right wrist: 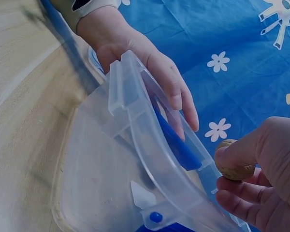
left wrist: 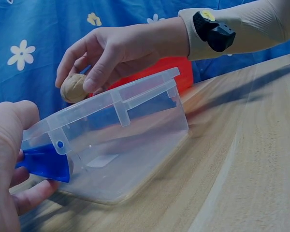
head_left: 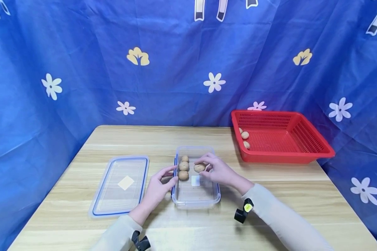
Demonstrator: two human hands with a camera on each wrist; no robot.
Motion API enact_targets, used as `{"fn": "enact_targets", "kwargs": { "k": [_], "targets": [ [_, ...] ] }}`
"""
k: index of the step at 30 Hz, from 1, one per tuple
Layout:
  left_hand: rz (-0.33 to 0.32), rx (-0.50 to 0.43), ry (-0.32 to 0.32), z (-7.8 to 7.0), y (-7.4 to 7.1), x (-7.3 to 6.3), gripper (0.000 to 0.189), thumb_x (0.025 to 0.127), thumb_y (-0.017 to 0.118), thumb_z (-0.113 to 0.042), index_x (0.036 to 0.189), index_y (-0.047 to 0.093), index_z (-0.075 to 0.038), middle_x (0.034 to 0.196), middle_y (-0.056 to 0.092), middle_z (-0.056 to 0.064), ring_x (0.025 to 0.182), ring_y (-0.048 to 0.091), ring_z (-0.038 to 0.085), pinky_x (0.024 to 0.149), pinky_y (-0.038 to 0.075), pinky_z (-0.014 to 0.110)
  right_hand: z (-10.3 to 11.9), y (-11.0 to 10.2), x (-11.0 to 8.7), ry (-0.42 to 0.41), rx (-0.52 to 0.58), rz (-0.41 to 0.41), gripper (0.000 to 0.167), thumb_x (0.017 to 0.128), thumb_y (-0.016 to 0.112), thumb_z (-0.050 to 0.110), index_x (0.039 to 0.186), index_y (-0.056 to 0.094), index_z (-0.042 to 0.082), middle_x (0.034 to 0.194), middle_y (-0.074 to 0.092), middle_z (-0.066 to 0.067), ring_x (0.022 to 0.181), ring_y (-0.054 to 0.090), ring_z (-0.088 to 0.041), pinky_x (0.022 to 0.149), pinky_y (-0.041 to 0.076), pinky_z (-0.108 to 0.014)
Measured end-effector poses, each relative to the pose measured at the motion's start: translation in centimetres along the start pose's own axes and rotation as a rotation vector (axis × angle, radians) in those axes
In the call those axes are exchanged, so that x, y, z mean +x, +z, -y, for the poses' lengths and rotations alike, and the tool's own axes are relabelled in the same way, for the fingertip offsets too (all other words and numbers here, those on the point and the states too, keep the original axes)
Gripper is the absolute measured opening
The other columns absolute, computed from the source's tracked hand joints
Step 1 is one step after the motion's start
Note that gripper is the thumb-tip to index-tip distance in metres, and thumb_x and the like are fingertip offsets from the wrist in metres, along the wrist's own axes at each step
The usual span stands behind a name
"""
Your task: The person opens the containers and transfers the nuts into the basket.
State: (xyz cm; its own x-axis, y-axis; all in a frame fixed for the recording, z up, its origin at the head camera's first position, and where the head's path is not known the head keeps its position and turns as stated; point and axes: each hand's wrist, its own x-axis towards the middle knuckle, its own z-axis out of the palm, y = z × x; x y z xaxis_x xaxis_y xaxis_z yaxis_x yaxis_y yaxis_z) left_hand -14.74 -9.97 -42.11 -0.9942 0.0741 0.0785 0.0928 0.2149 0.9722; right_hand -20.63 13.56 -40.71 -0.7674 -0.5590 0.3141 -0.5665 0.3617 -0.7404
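Note:
A walnut (head_left: 199, 168) is pinched between the thumb and fingers of my right hand (head_left: 218, 170), over the clear plastic food container (head_left: 196, 203). In the left wrist view the walnut (left wrist: 74, 88) shows just above the container's rim. Three walnuts (head_left: 183, 166) lie in a row along the container's left wall. My left hand (head_left: 158, 186) holds that left side, thumb and fingers at the rim; in the left wrist view its fingers reach round a blue latch (left wrist: 50, 163). A white square label (head_left: 195, 180) shows on the container's bottom.
Left of the container, the clear lid (head_left: 119, 200) with a blue seal lies flat on the wooden table (head_left: 188, 230). A red plastic basket (head_left: 286, 157) stands at the back right with several walnuts (head_left: 245, 135) by its left wall. A blue curtain (head_left: 176, 87) hangs behind.

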Motion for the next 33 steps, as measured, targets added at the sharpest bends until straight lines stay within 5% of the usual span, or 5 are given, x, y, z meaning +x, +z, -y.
{"fn": "enact_targets", "kwargs": {
  "k": [20,33],
  "targets": [
    [-0.004,-0.003,-0.002,0.0,0.0,0.1,0.041,0.085,0.066,-0.007,0.124,0.057,-0.005,0.12,0.057,0.02,0.109,0.054,0.034,0.073,0.055,0.028,-0.7,-2.0,-0.5,-0.019,-0.011,-0.084,0.034,0.075,0.071,-0.004,0.108,0.065,0.005,0.098,0.055,-0.007,0.079,0.058,-0.016,0.069,0.055,-0.036],
    [-0.007,-0.011,-0.012,0.0,0.1,0.0,0.041,0.085,0.066,-0.007,0.124,0.058,-0.006,0.117,0.058,0.021,0.107,0.055,0.034,0.071,0.055,0.028,-0.7,-3.4,-0.9,-0.019,-0.046,-0.146,0.034,0.074,0.073,-0.004,0.107,0.065,0.001,0.1,0.056,-0.006,0.084,0.056,-0.017,0.069,0.055,-0.032]
  ]
}}
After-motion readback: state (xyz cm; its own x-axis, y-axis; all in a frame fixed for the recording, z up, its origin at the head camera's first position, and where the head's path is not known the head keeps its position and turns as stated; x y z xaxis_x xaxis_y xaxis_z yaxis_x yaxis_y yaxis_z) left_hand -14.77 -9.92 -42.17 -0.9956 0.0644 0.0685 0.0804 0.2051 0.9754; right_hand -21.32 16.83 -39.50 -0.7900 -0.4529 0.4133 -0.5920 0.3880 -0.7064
